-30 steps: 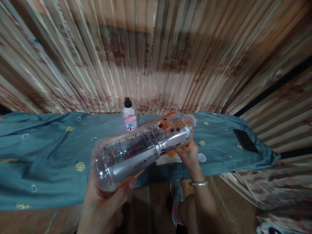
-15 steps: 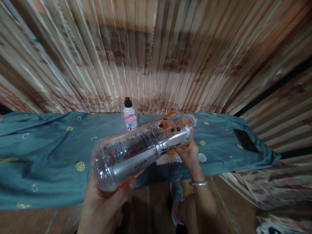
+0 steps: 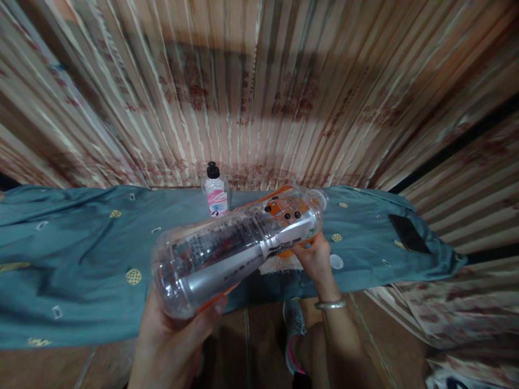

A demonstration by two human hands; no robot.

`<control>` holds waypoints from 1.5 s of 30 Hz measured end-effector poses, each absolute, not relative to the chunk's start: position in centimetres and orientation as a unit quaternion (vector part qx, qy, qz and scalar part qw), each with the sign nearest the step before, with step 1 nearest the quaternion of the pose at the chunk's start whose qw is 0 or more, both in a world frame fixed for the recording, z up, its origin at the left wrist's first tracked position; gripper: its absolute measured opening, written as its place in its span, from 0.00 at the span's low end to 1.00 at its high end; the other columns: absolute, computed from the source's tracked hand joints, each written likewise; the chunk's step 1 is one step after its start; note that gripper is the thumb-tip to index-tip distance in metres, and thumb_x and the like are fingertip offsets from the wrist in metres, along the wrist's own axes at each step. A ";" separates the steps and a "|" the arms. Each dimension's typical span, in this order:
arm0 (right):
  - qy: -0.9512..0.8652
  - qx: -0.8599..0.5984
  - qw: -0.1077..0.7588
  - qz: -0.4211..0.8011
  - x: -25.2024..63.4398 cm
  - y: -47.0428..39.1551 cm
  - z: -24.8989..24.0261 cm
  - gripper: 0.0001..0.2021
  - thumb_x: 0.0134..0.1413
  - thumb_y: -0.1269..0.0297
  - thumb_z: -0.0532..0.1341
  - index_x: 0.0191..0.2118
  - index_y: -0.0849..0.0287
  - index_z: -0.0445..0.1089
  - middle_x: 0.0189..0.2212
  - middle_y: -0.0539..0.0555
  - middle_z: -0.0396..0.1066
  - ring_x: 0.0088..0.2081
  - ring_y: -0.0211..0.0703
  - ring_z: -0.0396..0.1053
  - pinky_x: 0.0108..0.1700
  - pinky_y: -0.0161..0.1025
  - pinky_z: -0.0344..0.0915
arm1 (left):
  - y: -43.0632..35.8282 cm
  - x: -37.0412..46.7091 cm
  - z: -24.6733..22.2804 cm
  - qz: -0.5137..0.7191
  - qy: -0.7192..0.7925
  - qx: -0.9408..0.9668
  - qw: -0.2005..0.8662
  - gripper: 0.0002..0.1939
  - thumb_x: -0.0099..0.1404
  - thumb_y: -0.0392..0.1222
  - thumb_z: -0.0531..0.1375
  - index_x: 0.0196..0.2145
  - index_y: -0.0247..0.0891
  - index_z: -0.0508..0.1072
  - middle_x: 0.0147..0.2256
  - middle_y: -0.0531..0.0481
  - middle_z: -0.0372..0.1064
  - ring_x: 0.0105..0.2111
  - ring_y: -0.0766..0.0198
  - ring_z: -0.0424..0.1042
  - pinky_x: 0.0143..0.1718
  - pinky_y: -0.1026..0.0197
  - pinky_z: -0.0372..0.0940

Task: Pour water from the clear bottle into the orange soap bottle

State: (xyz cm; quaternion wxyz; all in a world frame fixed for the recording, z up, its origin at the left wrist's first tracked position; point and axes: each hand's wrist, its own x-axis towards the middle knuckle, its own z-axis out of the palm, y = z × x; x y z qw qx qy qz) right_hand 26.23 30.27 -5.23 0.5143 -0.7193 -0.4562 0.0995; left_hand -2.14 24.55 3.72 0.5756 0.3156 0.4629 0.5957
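Observation:
A large clear plastic bottle point(image 3: 239, 248) with an orange and silver label is held tilted above the cloth-covered surface, its uncapped-looking neck pointing to the upper right. My left hand point(image 3: 182, 329) is closed around its base end at the lower left. Near the neck end, my right hand point(image 3: 316, 256) grips the underside, with a silver bangle on the wrist; most of its fingers are hidden behind the bottle. Partly covered by the bottle, a whitish cloth or paper piece point(image 3: 279, 265) lies beneath. A round white disc, perhaps a cap point(image 3: 336, 262), rests beside my right hand.
Behind the large bottle stands a small bottle with a black top and pink label point(image 3: 217, 194). A dark phone point(image 3: 409, 234) lies at the right on the teal patterned cloth point(image 3: 89, 243). Pleated curtains point(image 3: 259, 108) hang close behind. Below the front edge is a shoe point(image 3: 294, 319).

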 end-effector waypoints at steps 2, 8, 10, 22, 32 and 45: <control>-0.458 -0.719 0.514 0.098 26.3 30.2 -5.3 0.24 0.41 0.43 0.75 0.39 0.51 0.73 0.39 0.58 0.87 0.42 0.61 0.85 0.46 0.52 0.81 | 24.4 -2.1 3.8 0.593 0.458 0.311 0.584 0.43 0.46 0.40 0.85 0.60 0.48 0.80 0.57 0.46 0.84 0.57 0.41 0.84 0.62 0.42 0.79; -0.457 -0.718 0.515 0.097 26.2 30.2 -5.2 0.24 0.41 0.44 0.75 0.41 0.51 0.74 0.39 0.58 0.87 0.42 0.61 0.85 0.45 0.51 0.82 | 24.5 -2.5 3.3 0.596 0.456 0.323 0.577 0.43 0.48 0.41 0.85 0.61 0.49 0.80 0.57 0.46 0.84 0.58 0.42 0.83 0.61 0.45 0.79; -0.456 -0.720 0.513 0.098 26.2 30.3 -5.2 0.24 0.40 0.45 0.75 0.42 0.51 0.75 0.39 0.58 0.87 0.42 0.61 0.85 0.46 0.52 0.82 | 24.5 -2.6 3.1 0.596 0.450 0.331 0.576 0.40 0.49 0.43 0.85 0.60 0.48 0.81 0.56 0.45 0.84 0.58 0.41 0.83 0.62 0.44 0.79; -0.452 -0.720 0.515 0.111 26.1 30.2 -5.0 0.27 0.40 0.42 0.74 0.44 0.53 0.76 0.39 0.59 0.87 0.41 0.62 0.85 0.43 0.52 0.83 | 24.4 -2.3 3.9 0.582 0.449 0.338 0.588 0.39 0.52 0.44 0.84 0.60 0.45 0.80 0.59 0.43 0.83 0.60 0.40 0.82 0.63 0.44 0.78; -0.452 -0.723 0.513 0.100 26.2 30.3 -5.1 0.27 0.39 0.41 0.75 0.43 0.52 0.76 0.39 0.59 0.87 0.42 0.63 0.85 0.44 0.53 0.82 | 24.4 -2.1 3.8 0.590 0.457 0.332 0.577 0.42 0.51 0.40 0.84 0.62 0.47 0.79 0.59 0.46 0.82 0.58 0.44 0.83 0.60 0.48 0.79; -0.450 -0.722 0.513 0.113 26.0 30.1 -4.5 0.23 0.40 0.45 0.75 0.39 0.50 0.74 0.39 0.58 0.88 0.42 0.61 0.85 0.45 0.51 0.82 | 24.6 -2.1 3.8 0.587 0.460 0.330 0.578 0.44 0.51 0.40 0.84 0.64 0.48 0.78 0.61 0.45 0.82 0.60 0.41 0.82 0.63 0.44 0.78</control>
